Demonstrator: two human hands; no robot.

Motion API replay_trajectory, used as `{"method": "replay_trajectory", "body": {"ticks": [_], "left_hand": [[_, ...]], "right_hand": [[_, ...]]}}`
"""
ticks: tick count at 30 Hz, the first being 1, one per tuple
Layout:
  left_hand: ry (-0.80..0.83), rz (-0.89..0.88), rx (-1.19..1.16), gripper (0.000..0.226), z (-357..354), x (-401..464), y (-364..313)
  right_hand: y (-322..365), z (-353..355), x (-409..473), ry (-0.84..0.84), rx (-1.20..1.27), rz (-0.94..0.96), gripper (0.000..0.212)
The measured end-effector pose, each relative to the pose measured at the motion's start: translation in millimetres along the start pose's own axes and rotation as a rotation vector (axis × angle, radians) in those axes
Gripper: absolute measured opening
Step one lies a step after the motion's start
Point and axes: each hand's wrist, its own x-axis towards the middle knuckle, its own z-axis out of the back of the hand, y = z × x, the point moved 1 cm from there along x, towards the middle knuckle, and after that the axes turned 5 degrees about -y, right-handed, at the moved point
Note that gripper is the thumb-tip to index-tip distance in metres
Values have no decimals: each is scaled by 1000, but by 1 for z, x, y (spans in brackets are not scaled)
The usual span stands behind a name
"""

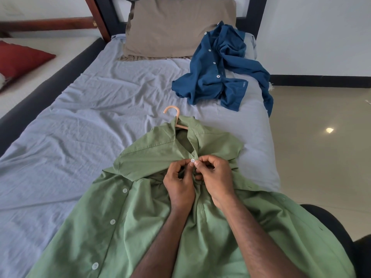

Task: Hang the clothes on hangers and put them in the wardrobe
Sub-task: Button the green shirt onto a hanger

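Observation:
A green shirt (152,213) lies spread on the bed with a peach plastic hanger (176,117) inside its collar, the hook sticking out toward the pillow. My left hand (179,184) pinches the shirt's placket at the top white button (192,160). My right hand (215,176) pinches the opposite front edge right beside that button. Both hands meet just below the collar. A crumpled blue shirt (218,75) lies further up the bed on the right side.
The bed (80,109) has a wrinkled pale blue sheet and a brown pillow (176,29) at its head. A red cushion (20,59) lies on a second bed at left. Tiled floor (321,137) runs along the right; a dark chair edge (331,223) sits at lower right.

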Motion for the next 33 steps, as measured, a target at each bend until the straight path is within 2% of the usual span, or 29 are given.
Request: {"method": "replay_trajectory", "body": {"ticks": [8,12,20,28,33], "left_hand": [[-35,112,-2,5,-1,-1,-2],[-12,151,-5,2,0,1,-3],[114,290,-111,7,10,8,-6],[141,396,-239,20,16,8,-16],[140,350,-139,12,11,9,-17]], "right_hand": [[-6,-3,-2,-89,-147,188,7],[-3,-3,-2,-77,-228,272,7],[0,3,4,39,-165,160,18],[5,0,0,-27,-464,504,9],[4,-4,-1,-30,-561,591,6]]}}
